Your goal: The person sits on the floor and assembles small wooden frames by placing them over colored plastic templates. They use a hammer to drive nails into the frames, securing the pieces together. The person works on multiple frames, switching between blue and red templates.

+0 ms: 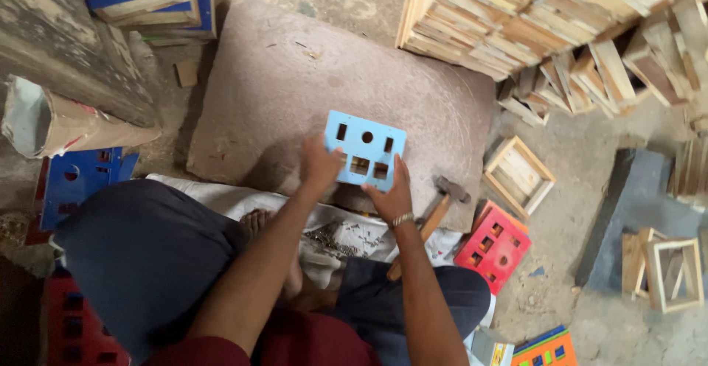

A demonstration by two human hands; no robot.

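Both hands are on a light blue panel (365,150), a flat rectangular board with a round hole and several square and rectangular cutouts in it. The left hand (321,165) grips its left edge, fingers curled around the side. The right hand (391,196) has the lower right corner, thumb up on the face and the other fingers tucked behind, so I can't tell how tightly they're closed back there. There's a metal bracelet (403,220) on that wrist.

The panel sits over the near part of a big flat stone slab (295,78), close to its near edge and a bit right of centre. Can't tell if it's resting on the stone or lifted just above it.

A hammer (435,215) with a wooden handle lies at the slab's near right corner, just beside the right hand, head up on the stone. A pile of small nails (328,241) sits on a white cloth (221,196) over the person's lap.

Off the right edge of the slab: an open wooden box frame (518,176) and a red panel (493,248) with the same kind of cutouts. Stacked wooden frames (516,19) are piled past the far right corner, and a dark blue panel (77,182) lies on the ground off to the left.
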